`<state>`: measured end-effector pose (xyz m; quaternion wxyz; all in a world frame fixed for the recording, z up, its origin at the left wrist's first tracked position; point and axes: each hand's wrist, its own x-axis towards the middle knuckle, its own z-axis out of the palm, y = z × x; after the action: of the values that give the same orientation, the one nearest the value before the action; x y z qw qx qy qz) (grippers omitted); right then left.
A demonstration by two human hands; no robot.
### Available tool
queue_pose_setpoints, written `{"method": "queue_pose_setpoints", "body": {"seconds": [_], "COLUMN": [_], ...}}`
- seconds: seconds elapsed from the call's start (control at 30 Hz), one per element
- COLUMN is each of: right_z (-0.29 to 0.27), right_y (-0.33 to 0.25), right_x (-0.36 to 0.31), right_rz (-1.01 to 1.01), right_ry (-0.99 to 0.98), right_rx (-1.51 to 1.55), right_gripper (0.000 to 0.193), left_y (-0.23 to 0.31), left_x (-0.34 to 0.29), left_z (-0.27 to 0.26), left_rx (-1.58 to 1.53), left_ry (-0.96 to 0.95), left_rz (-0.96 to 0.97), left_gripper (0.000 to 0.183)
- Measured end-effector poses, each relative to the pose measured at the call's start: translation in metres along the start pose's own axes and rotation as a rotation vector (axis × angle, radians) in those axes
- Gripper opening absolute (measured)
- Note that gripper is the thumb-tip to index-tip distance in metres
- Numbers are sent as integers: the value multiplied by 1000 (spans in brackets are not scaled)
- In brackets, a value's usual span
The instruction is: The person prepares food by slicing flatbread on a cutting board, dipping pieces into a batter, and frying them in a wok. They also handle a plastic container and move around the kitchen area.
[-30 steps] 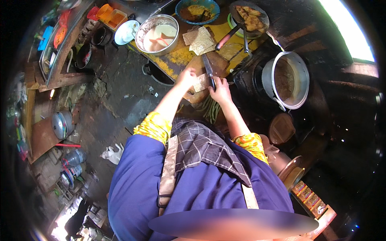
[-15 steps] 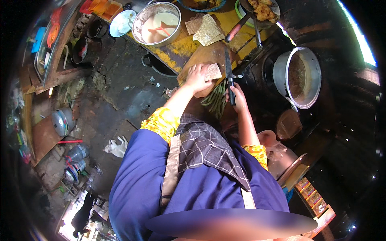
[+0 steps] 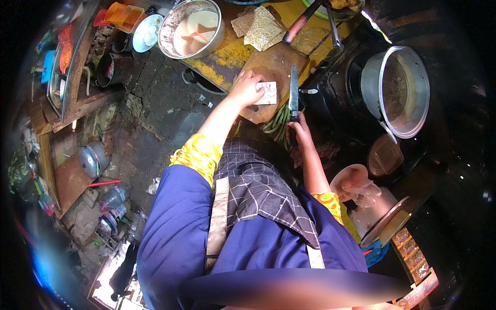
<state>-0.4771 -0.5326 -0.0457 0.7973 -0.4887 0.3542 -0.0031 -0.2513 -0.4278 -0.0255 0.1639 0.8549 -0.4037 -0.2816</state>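
My left hand (image 3: 245,90) is over the wooden cutting board (image 3: 279,61), its fingers closed on a small squarish piece of tempeh (image 3: 268,93), pale with dark flecks. My right hand (image 3: 302,132) grips the black handle of a kitchen knife (image 3: 294,88). Its blade points away from me along the board's right edge, apart from the piece. Beyond the board lie several thin, speckled tempeh slices (image 3: 263,33). Long green beans (image 3: 279,122) are bunched under the near end of the board, close to my right hand.
At the far left stands a metal bowl (image 3: 217,37) of pale batter with a red utensil in it, beside a light blue dish (image 3: 146,34). A large aluminium pot (image 3: 421,98) sits to the right. A dark-handled utensil (image 3: 301,22) reaches over the yellow tabletop.
The tempeh piece in my left hand has turned from a brownish face to a whiter one and shifted slightly toward me. The knife has moved slightly. My view has shifted too.
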Motion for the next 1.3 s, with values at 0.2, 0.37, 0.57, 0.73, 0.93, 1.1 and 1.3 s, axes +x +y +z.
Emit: {"method": "queue_pose_setpoints", "body": {"seconds": [0.2,0.37,0.57,0.73,0.93,1.1,1.3], "right_z": [11,21,22,23,26,28,24], "right_y": [34,45,50,52,49,51,63], "right_x": [-5,-12,-16,-18,-18,-20,-15], "right_rz": [103,171,165,102,139,86,52], "right_ry": [94,112,135,131,131,137,127], "right_rx": [-123,-151,-134,-178,-215,-218,-342], "right_gripper": [28,32,34,35,35,36,36], "left_y": [12,21,27,22,16,17,22], "left_x": [-15,-20,-23,-22,-20,-20,-22], "left_z": [39,61,68,64,55,55,59], "left_rx": [175,209,205,211,205,195,275], "left_ry": [346,327,306,302,256,248,270], "left_rz": [217,155,125,168,245,239,173], "left_gripper": [49,54,55,51,50,51,53]}}
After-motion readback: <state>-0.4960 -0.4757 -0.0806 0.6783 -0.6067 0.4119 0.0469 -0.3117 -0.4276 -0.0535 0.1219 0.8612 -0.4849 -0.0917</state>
